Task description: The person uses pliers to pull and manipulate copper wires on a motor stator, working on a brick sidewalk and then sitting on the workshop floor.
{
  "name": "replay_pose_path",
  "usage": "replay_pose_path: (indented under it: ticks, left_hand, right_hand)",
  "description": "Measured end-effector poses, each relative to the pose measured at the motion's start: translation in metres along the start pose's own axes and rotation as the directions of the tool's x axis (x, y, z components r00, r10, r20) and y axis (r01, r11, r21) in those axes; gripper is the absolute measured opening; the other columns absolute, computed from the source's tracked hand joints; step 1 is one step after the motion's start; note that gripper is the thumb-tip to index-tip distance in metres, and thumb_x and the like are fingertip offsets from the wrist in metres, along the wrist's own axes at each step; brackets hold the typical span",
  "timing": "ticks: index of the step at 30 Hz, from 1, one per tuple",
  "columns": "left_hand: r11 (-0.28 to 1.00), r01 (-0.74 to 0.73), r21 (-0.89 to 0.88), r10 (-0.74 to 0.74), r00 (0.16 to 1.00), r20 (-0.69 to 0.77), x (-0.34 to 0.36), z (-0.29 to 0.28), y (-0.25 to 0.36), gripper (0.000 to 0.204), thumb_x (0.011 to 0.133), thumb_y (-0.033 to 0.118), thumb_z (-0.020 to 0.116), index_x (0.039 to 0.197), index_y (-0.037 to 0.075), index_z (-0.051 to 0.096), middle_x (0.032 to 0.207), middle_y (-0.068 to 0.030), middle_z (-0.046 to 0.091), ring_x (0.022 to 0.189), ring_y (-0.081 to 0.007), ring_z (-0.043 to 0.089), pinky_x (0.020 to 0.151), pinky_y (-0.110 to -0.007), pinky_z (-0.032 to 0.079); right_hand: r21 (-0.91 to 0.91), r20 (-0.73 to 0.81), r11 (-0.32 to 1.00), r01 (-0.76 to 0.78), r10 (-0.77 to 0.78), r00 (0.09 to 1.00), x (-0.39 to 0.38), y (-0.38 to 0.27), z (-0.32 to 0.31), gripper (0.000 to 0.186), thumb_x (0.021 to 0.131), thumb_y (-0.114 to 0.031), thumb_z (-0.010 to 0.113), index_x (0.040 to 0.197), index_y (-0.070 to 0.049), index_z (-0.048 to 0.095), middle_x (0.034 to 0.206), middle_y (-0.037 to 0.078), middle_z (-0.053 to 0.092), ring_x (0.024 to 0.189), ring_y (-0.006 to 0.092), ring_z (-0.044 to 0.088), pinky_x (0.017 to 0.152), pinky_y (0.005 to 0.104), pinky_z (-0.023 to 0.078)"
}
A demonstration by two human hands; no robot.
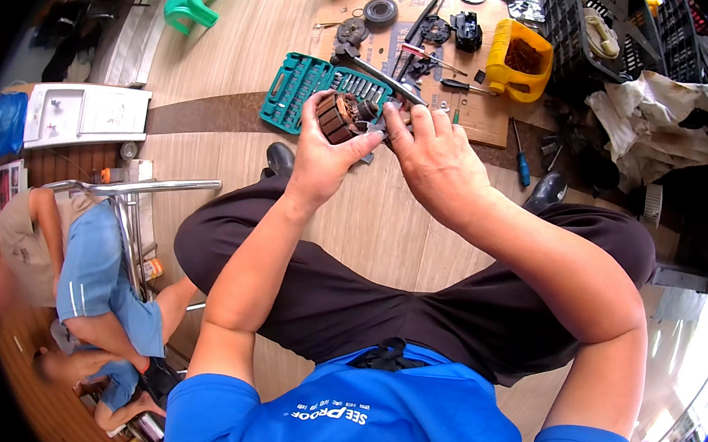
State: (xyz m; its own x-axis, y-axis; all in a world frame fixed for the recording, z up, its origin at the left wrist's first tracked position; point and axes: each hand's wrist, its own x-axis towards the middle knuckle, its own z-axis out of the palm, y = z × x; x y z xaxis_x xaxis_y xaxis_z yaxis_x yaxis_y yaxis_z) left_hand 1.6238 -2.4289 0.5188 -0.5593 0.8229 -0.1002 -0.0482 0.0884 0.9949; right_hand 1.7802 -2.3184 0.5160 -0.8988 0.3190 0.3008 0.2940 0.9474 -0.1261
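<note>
In the head view my left hand [326, 155] is closed around a motor part with copper windings [336, 120], its thumb along the lower side. My right hand [439, 161] is at the part's right end, fingers curled, gripping something small and greyish that is largely hidden. Just beyond both hands an open teal socket-set case [285, 89] lies with rows of sockets. A long dark bar [391, 82] crosses behind my fingers. Screwdrivers, a blue-handled one [524, 166] among them, lie to the right.
Cardboard [488, 127] carries several dark parts. A yellow cut jug [534, 85], black crates [568, 38] and pale cloth [657, 130] are at right. A green stool [190, 0] stands back left. Two people [93, 266] are at left near a chrome tube [172, 185]. My legs frame the floor.
</note>
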Motion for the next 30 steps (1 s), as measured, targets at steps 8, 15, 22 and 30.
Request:
replay_pose_path:
  ticks: [8,15,22,30]
  left_hand:
    - [0.989,0.018,-0.149,-0.011,0.999,0.046,0.004,-0.011,-0.005,0.084,0.076,0.006,0.084,0.138,0.001,0.027,0.122,-0.0085,0.056,0.109,-0.0156,0.058,0.092,-0.030,0.051]
    - [0.973,0.034,-0.228,-0.020,0.998,0.062,0.005,-0.014,-0.003,0.091,0.073,0.008,0.086,0.141,0.002,0.025,0.125,-0.0082,0.055,0.111,-0.0165,0.057,0.097,-0.031,0.049]
    - [0.986,-0.090,-0.143,0.096,0.995,0.033,0.007,-0.009,-0.002,0.092,0.072,0.006,0.086,0.140,0.006,0.025,0.125,-0.0079,0.054,0.111,-0.0162,0.057,0.098,-0.031,0.048]
    - [0.988,-0.155,0.007,0.155,0.987,0.030,0.006,-0.008,0.000,0.095,0.070,-0.001,0.085,0.141,0.008,0.024,0.126,-0.0094,0.053,0.111,-0.0179,0.058,0.096,-0.032,0.051]
  right_hand:
    - [0.071,-0.003,0.997,0.020,-0.020,1.000,0.008,0.004,-0.010,0.050,0.086,-0.015,0.054,0.134,-0.002,0.051,0.097,0.011,0.055,0.092,0.0249,0.057,0.072,0.0342,0.050]
    - [0.342,0.168,0.932,-0.119,0.064,0.984,0.007,0.011,-0.020,0.055,0.084,0.003,0.048,0.138,0.010,0.040,0.121,0.026,0.051,0.111,0.0374,0.051,0.098,0.0408,0.043]
    - [0.366,0.162,0.921,-0.133,0.078,0.984,0.004,0.010,-0.023,0.057,0.083,0.005,0.048,0.138,0.011,0.039,0.125,0.030,0.048,0.115,0.0406,0.049,0.103,0.0430,0.040]
    - [0.295,0.201,0.947,-0.129,0.071,0.977,0.004,0.008,-0.023,0.060,0.081,0.005,0.048,0.139,0.013,0.036,0.129,0.032,0.046,0.117,0.0419,0.048,0.105,0.0440,0.039]
